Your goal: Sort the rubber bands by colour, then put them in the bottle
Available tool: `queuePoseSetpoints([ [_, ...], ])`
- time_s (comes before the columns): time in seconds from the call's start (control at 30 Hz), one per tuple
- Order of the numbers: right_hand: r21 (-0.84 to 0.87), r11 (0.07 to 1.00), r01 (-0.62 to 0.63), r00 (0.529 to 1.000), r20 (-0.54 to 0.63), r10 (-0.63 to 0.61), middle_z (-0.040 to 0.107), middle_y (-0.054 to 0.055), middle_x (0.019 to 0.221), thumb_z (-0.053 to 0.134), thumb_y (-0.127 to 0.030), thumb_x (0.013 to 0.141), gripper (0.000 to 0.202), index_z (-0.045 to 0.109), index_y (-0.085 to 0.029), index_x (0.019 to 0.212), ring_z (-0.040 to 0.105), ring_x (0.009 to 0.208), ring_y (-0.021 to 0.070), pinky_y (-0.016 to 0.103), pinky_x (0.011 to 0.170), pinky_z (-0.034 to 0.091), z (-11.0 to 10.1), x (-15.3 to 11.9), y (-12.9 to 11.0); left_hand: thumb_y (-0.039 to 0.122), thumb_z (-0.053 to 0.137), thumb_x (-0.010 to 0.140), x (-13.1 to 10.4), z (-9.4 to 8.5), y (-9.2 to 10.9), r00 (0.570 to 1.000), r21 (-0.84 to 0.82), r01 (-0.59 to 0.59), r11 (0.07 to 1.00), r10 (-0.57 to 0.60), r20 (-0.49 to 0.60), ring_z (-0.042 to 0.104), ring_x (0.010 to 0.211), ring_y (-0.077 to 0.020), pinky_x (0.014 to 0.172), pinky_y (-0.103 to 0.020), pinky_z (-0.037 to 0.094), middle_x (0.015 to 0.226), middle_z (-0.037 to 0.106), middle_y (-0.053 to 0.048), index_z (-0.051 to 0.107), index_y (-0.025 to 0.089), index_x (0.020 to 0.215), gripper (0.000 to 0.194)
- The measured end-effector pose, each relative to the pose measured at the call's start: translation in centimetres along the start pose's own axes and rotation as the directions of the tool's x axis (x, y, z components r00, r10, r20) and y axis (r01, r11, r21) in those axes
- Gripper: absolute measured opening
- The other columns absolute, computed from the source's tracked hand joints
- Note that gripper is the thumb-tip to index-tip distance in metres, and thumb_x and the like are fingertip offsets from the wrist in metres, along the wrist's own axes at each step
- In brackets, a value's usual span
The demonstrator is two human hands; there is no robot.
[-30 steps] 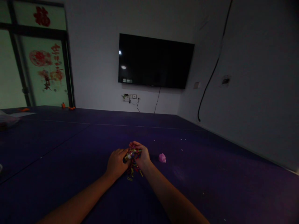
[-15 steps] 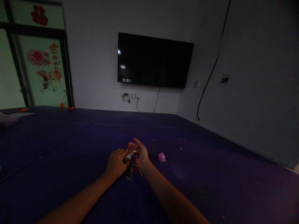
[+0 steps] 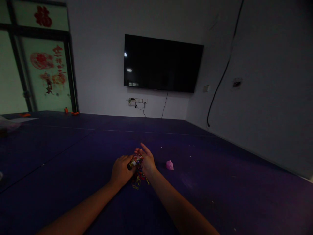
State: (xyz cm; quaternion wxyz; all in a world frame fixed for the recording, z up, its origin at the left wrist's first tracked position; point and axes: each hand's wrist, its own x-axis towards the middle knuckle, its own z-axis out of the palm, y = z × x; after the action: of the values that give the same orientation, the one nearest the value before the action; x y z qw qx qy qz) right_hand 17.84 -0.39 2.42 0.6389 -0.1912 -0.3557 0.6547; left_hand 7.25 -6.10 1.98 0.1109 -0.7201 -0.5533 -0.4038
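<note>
My left hand [image 3: 121, 170] is closed around a small see-through bottle [image 3: 134, 162] with a dark end and a printed label, held tilted. My right hand [image 3: 148, 163] is cupped against the bottle's far end, one finger stretched out and the others curled in. Small coloured loops [image 3: 140, 170], red, yellow and blue, lie against the right palm and between the hands. They look like rubber bands or clips; I cannot tell which. Several more spill onto the dark purple surface [image 3: 117, 209] below. A small pink rounded object [image 3: 169, 165] sits right of my right hand.
White specks [image 3: 190, 156] dot the surface on the right. At the far left are a pale sheet [image 3: 25, 120] and small orange things [image 3: 75, 113] near the glass door [image 3: 46, 71]. A television [image 3: 162, 63] hangs on the wall, and a black cable [image 3: 220, 81] runs down at the right.
The bottle has tipped a little and shifted slightly left, its clear part now less visible. My right fingers have risen slightly. The pink object has not moved on the surface.
</note>
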Motion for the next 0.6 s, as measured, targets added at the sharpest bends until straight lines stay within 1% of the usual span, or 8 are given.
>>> queuePoseSetpoints([
  [0.13, 0.028, 0.999, -0.041, 0.999, 0.004, 0.041, 0.068, 0.001, 0.073, 0.073, -0.023, 0.063, 0.031, 0.065, -0.020, 0.093, 0.062, 0.067, 0.0138, 0.025, 0.060, 0.048, 0.04, -0.01, -0.01, 0.025, 0.058, 0.073, 0.03, -0.05, -0.05, 1.000, -0.011, 0.017, 1.000, -0.017, -0.018, 0.061, 0.082, -0.0232, 0.073, -0.035, 0.046, 0.088, 0.068, -0.007, 0.064, 0.018, 0.098, 0.026],
  [0.27, 0.026, 0.995, -0.099, 0.995, -0.004, 0.099, 0.068, 0.001, 0.072, 0.077, -0.023, 0.057, 0.031, 0.066, -0.019, 0.086, 0.061, 0.063, 0.0128, 0.025, 0.060, 0.047, -0.05, 0.04, -0.31, 0.028, 0.056, 0.076, 0.02, -0.08, -0.05, 0.999, 0.001, 0.030, 1.000, -0.030, -0.023, 0.062, 0.082, -0.0235, 0.073, -0.035, 0.046, 0.088, 0.068, -0.007, 0.064, 0.018, 0.099, 0.026],
  [0.43, -0.049, 0.984, -0.171, 0.985, -0.026, 0.170, 0.067, 0.001, 0.067, 0.079, -0.023, 0.052, 0.031, 0.067, -0.017, 0.079, 0.058, 0.057, 0.0112, 0.023, 0.057, 0.045, -0.44, 0.24, -0.69, 0.029, 0.057, 0.076, -0.08, 0.06, -0.32, 0.998, 0.017, 0.043, 0.999, -0.042, -0.037, 0.062, 0.082, -0.0232, 0.074, -0.035, 0.046, 0.087, 0.069, -0.007, 0.064, 0.018, 0.101, 0.028],
  [0.5, -0.097, 0.980, -0.172, 0.985, -0.025, 0.170, 0.067, 0.001, 0.067, 0.079, -0.026, 0.052, 0.030, 0.067, -0.017, 0.078, 0.058, 0.057, 0.0115, 0.023, 0.056, 0.044, -0.56, 0.27, -0.74, 0.030, 0.057, 0.076, -0.09, 0.13, -0.47, 0.998, 0.016, 0.049, 0.999, -0.049, -0.046, 0.062, 0.082, -0.0230, 0.074, -0.035, 0.046, 0.088, 0.069, -0.007, 0.064, 0.019, 0.102, 0.029],
  [0.6, -0.149, 0.981, -0.123, 0.992, -0.021, 0.121, 0.066, -0.001, 0.064, 0.079, -0.030, 0.051, 0.029, 0.068, -0.017, 0.075, 0.056, 0.055, 0.0112, 0.023, 0.056, 0.044, -0.57, 0.27, -0.80, 0.032, 0.057, 0.075, -0.07, 0.20, -0.61, 0.996, 0.002, 0.070, 0.998, -0.069, -0.047, 0.062, 0.083, -0.0227, 0.074, -0.034, 0.046, 0.089, 0.069, -0.006, 0.064, 0.020, 0.102, 0.030],
])
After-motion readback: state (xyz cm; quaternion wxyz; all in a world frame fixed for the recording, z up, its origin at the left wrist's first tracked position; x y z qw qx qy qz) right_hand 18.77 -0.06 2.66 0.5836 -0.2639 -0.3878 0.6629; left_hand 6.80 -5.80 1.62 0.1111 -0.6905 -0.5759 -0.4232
